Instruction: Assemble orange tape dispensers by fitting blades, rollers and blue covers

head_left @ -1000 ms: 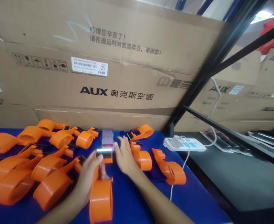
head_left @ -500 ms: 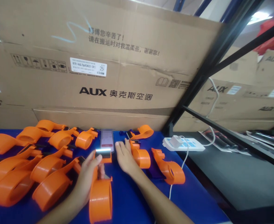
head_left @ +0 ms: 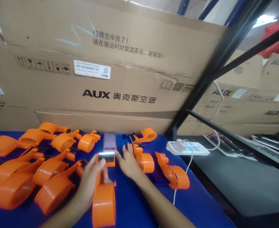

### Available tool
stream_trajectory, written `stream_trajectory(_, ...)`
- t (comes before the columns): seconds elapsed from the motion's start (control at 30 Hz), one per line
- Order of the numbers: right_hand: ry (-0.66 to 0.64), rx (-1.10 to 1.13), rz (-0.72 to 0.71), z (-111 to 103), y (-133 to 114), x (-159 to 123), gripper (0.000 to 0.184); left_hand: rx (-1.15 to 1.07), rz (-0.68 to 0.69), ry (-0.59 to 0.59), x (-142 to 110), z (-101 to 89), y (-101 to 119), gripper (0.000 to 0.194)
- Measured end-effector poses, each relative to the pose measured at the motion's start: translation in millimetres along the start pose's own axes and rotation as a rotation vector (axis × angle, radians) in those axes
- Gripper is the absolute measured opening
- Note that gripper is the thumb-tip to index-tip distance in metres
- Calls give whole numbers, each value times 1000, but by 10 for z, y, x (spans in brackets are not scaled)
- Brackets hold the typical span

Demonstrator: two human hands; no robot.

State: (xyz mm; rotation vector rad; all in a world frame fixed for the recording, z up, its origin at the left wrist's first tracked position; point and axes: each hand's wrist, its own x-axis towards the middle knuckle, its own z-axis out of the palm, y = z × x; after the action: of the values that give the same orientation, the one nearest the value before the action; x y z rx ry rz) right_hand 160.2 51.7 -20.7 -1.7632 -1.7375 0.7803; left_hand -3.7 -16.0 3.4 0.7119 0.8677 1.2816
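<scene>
My left hand [head_left: 90, 182] is wrapped round the neck of an orange tape dispenser [head_left: 103, 202] that lies on the blue table [head_left: 134, 209], thumb near its metal blade [head_left: 106, 154]. My right hand [head_left: 127, 162] lies flat with fingers spread on the table, its thumb touching the lower edge of a phone [head_left: 109, 142] with a lit screen. Right of that hand sits another orange dispenser [head_left: 145, 161], touching the fingers.
Several orange dispensers [head_left: 35, 164] crowd the table's left half; two more [head_left: 175, 174] lie to the right. A white power strip [head_left: 189, 148] with a cable sits at the right edge. Large cardboard boxes [head_left: 106, 63] form a wall behind. Black shelf rails [head_left: 220, 57] rise at right.
My right hand has shifted slightly, its thumb now nearer the phone's lower edge. The left hand holds the dispenser as before; the view moved a little.
</scene>
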Motion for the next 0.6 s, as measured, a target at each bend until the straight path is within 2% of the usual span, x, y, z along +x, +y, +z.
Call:
stream_trajectory(0.33,-45,-74,39,-12,-17,-23,88,18,21,-18,28,-48,-58,32)
stream_trajectory(0.6,-41,-142,11,14,-19,-21,84,11,39,-15,-8,-24,-23,30)
